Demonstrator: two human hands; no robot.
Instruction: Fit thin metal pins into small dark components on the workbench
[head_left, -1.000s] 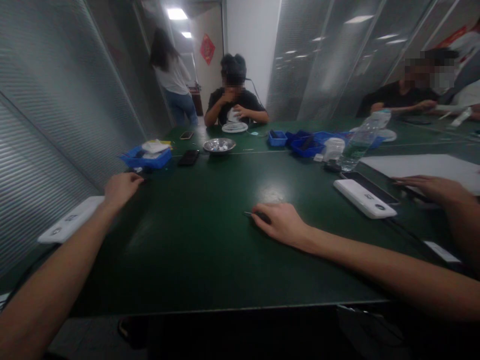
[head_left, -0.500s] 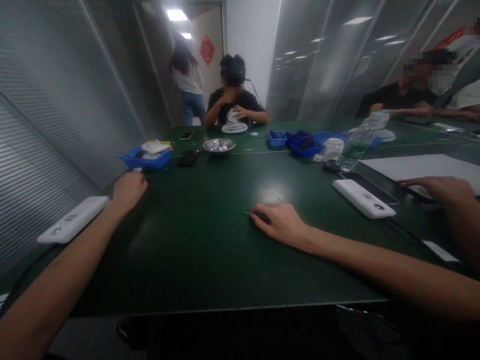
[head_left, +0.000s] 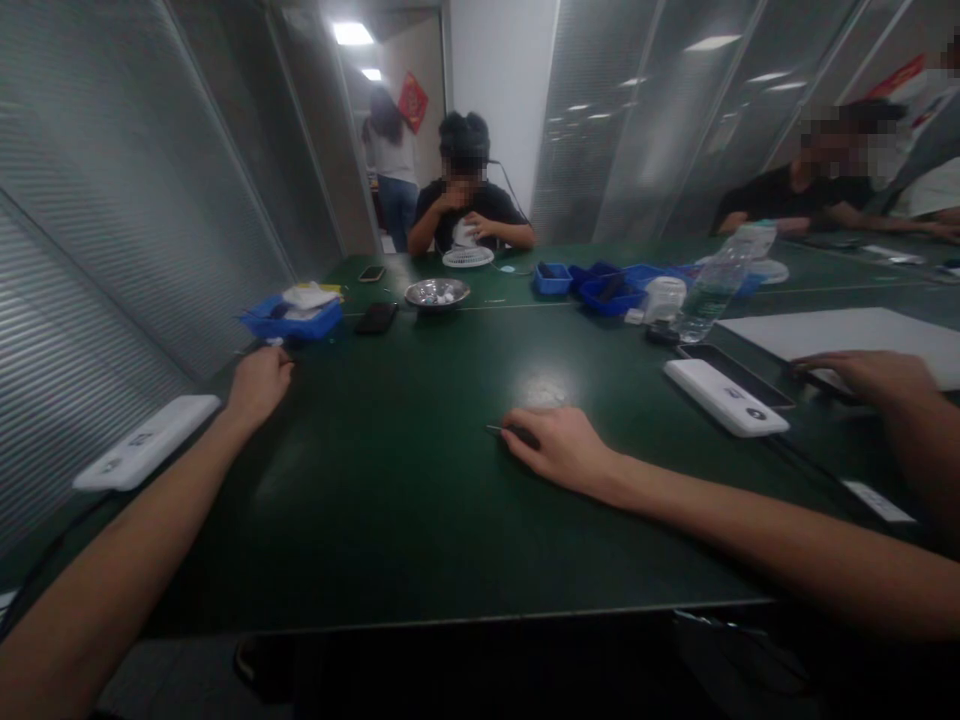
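My right hand (head_left: 559, 440) rests on the green table with its fingers closed round a small screwdriver (head_left: 493, 429). Its thin metal shaft points left, and the dark handle is mostly under the fingers. Over on the left, my left hand (head_left: 259, 384) lies on the table with curled fingers, just in front of a blue tray (head_left: 296, 322). Whatever it holds is hidden. A small white piece (head_left: 276, 343) shows beside its knuckles. White paper or cloth lies in the tray.
White power banks (head_left: 724, 398) with cables flank my arms. Farther off are a metal bowl (head_left: 437, 293), black phone (head_left: 376, 318), blue bins (head_left: 553, 279), a white fan cover (head_left: 468, 258) and a tilted plastic bottle (head_left: 716, 290). At right, another person's hand (head_left: 870, 375) rests near a white board.
My left hand has shifted very slightly, while my right hand stays put with the screwdriver. The standing person at the back has moved right, into the doorway.
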